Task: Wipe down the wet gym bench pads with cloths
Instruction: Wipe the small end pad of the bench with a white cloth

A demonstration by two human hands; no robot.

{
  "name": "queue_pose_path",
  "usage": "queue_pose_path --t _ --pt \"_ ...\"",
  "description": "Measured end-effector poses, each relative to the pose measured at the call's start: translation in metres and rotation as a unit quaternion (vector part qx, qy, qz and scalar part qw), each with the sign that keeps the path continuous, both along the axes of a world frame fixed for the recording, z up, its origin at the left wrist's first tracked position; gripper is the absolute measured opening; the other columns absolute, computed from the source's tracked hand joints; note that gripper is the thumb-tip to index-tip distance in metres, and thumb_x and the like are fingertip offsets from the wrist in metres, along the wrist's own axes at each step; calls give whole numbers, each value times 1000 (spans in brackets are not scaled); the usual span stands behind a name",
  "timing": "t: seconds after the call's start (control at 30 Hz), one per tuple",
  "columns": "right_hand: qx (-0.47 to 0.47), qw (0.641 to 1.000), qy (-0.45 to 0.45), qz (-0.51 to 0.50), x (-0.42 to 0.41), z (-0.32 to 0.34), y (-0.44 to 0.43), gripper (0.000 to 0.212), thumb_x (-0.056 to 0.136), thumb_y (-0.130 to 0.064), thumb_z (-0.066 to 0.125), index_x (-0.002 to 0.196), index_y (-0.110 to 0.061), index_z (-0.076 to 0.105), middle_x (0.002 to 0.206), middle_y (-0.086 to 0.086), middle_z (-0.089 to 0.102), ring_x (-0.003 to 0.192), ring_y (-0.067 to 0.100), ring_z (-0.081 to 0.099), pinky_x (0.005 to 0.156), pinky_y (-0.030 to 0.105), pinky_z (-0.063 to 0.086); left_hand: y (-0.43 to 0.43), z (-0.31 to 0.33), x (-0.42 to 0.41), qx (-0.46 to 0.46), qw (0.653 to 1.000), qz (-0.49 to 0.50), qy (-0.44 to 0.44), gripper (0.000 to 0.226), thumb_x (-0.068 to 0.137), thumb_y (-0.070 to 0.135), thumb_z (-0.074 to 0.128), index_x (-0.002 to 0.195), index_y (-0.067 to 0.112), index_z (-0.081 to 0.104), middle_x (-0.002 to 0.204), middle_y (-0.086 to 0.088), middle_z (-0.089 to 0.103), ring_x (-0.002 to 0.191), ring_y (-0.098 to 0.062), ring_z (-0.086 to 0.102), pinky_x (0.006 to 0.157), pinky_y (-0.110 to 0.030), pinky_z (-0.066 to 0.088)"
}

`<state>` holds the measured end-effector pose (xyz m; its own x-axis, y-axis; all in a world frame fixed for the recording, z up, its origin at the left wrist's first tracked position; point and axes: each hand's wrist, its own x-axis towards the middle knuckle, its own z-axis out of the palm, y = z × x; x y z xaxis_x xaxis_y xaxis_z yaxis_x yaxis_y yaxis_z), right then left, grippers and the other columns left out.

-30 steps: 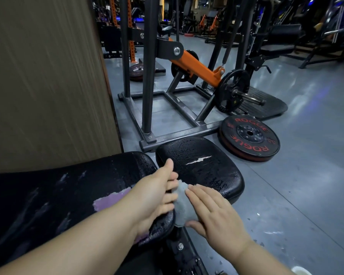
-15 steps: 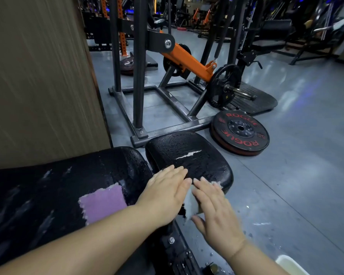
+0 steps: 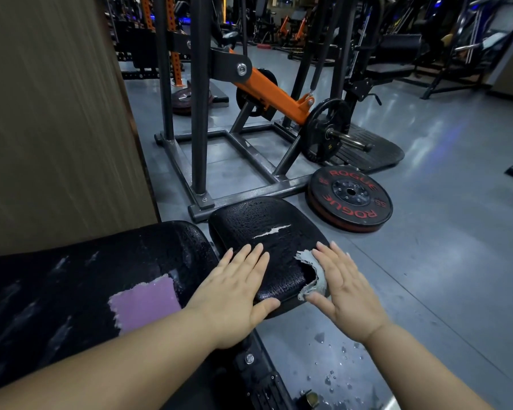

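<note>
The small black seat pad (image 3: 267,232) is wet, beaded with water, and has a white tear near its middle. My left hand (image 3: 237,291) lies flat on its near left part, fingers straight. My right hand (image 3: 342,288) presses flat on a grey cloth (image 3: 316,273) at the pad's right edge; most of the cloth is under the palm. The long black bench pad (image 3: 71,291) stretches to the left, with a purple cloth (image 3: 145,303) lying on it.
A wooden panel (image 3: 57,113) rises at the left. Beyond the seat stands a steel machine frame (image 3: 249,193) with an orange arm (image 3: 273,93). A black Rogue plate (image 3: 350,196) lies on the grey floor. Water drops (image 3: 332,368) dot the floor near the bench.
Both hands slid forward from the gap between the pads onto the seat pad and spread apart. The right hand carried the grey cloth to the pad's right edge. The purple cloth is now uncovered.
</note>
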<state>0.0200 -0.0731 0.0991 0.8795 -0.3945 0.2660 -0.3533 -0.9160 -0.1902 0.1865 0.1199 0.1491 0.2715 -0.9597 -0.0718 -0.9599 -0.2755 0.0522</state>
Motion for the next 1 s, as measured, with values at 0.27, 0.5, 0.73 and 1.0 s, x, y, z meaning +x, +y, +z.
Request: queue_pose_path --t 0.27,0.5,0.73,1.0 --pt "-24 1000 -12 9 18 3 74 74 98 -63 20 151 -11 28 159 1 19 149 23 4 118 39 0 -2 -7 3 7 1000 15 -5 96 78 76 -15 151 16 -19 152 3 -34 139 -10 -33 115 -33 -22" --pt "5 1000 -22 -21 23 10 41 62 100 -54 9 150 -23 30 155 -9 28 146 10 10 119 30 0 -2 -3 9 32 999 -5 21 101 68 72 -22 152 17 -19 156 4 -29 142 -11 -30 116 -32 -20" --pt "104 974 72 -187 46 40 -4 53 103 -39 19 154 -23 17 162 -6 6 149 18 -7 120 38 0 -1 0 7 36 999 6 30 72 101 55 13 152 15 -18 158 2 -27 143 -12 -30 117 -33 -19" --pt "11 994 84 -72 61 42 78 84 80 -52 -12 154 -21 14 161 -9 8 148 13 1 115 28 -10 0 -2 8 34 999 1 32 72 100 55 13 151 14 -19 158 1 -27 144 -12 -28 118 -33 -17"
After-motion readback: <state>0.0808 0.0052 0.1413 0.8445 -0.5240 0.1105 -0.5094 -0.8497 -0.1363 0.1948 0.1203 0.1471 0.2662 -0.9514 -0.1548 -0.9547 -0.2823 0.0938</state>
